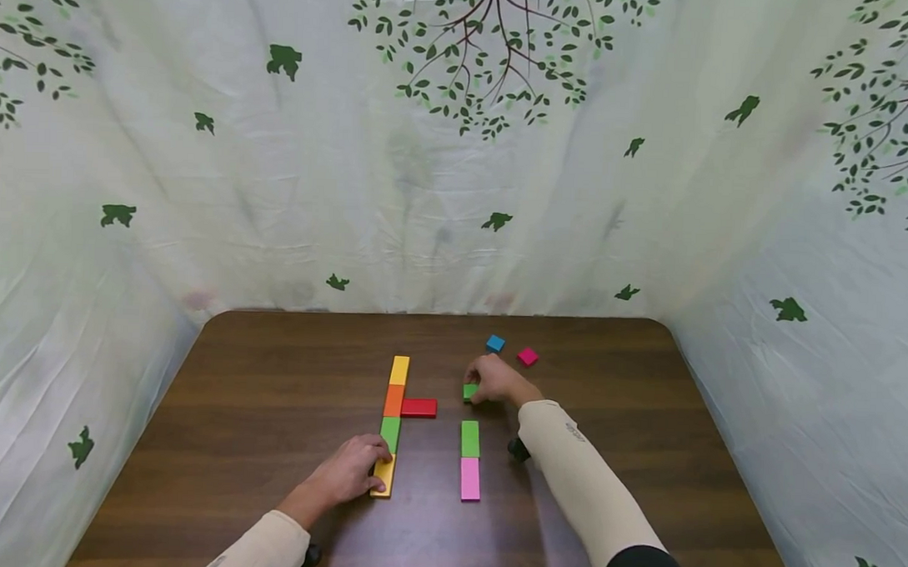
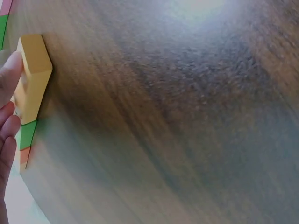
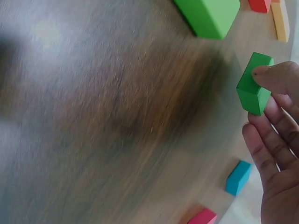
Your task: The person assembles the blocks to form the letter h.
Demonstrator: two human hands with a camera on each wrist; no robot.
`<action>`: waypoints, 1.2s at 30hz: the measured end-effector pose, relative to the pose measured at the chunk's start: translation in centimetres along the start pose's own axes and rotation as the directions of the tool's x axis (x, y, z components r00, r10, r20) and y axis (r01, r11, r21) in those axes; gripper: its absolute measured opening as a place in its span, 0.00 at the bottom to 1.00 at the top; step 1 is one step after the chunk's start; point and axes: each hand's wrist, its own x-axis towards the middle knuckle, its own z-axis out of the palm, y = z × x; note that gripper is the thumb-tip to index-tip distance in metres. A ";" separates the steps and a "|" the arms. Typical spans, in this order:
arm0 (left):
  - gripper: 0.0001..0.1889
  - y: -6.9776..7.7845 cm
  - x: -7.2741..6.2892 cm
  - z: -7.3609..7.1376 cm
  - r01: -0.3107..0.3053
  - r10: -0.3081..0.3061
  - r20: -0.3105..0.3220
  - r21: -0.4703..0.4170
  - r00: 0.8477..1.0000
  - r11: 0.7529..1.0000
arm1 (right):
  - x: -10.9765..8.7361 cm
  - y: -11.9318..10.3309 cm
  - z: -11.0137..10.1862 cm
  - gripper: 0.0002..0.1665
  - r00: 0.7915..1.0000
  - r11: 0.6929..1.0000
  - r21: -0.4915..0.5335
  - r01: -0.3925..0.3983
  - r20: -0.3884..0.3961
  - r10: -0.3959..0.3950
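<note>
A pale leaf-printed curtain [image 1: 427,191] surrounds the brown desk [image 1: 271,369], whose open middle probably leaves both arms room to work low and in plain sight. The right arm, in a cream sleeve [image 1: 589,488], stretches well forward; the left arm is bent in closer. The wrist of the right hand [image 1: 498,378] turns inward, its thumb and fingertips pinching a green block from opposite faces, likely for a firm hold. The left hand [image 1: 353,470] comes in low from the side, fingers bent over the near block; whether they grip it or merely press it I cannot tell, but they seem to steady the row.

That left row [image 1: 389,434] has four pieces butted end to end, presumably so the edges line up: yellow, orange, green, then the near yellow block [image 2: 33,81] under the fingers. A red block [image 1: 420,408] lies crosswise, one end against the orange. The shorter right row [image 1: 469,459], green over pink, runs alongside, well apart. The held green block [image 3: 252,98] sits just beyond its far end. Past the right hand lie a blue block [image 1: 495,344] and a magenta block [image 1: 527,356], apart from both rows.
</note>
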 end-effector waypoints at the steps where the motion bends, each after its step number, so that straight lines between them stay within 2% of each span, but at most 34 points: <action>1: 0.16 0.0 0.0 -0.1 0.000 0.000 0.005 0.000 1.000 1.000 | 0.0 -0.2 0.1 0.13 1.000 1.000 0.003 0.001 0.001 -0.001; 5: 0.16 0.1 0.3 -0.3 -0.010 0.010 0.019 -0.003 1.000 1.000 | 0.2 -0.7 0.4 0.13 1.000 1.000 -0.001 0.010 0.002 -0.010; 10: 0.16 0.1 0.4 -0.3 -0.033 0.033 0.002 0.026 0.999 0.999 | 0.3 -1.7 0.8 0.13 1.000 1.000 -0.012 -0.005 0.014 0.005; 19: 0.16 0.3 0.4 -0.3 -0.004 0.003 0.009 0.040 1.000 0.999 | 0.7 -2.9 1.7 0.14 1.000 0.999 -0.031 0.015 0.023 -0.014; 24: 0.16 0.4 0.5 -0.4 0.004 -0.005 0.022 0.031 1.000 1.000 | 0.7 -3.7 2.0 0.12 0.999 1.000 -0.019 -0.011 0.041 0.012; 36: 0.16 0.2 0.4 -0.2 -0.035 0.036 -0.024 0.045 0.999 0.998 | 0.7 -4.6 2.9 0.11 0.995 0.997 0.026 -0.069 0.067 0.067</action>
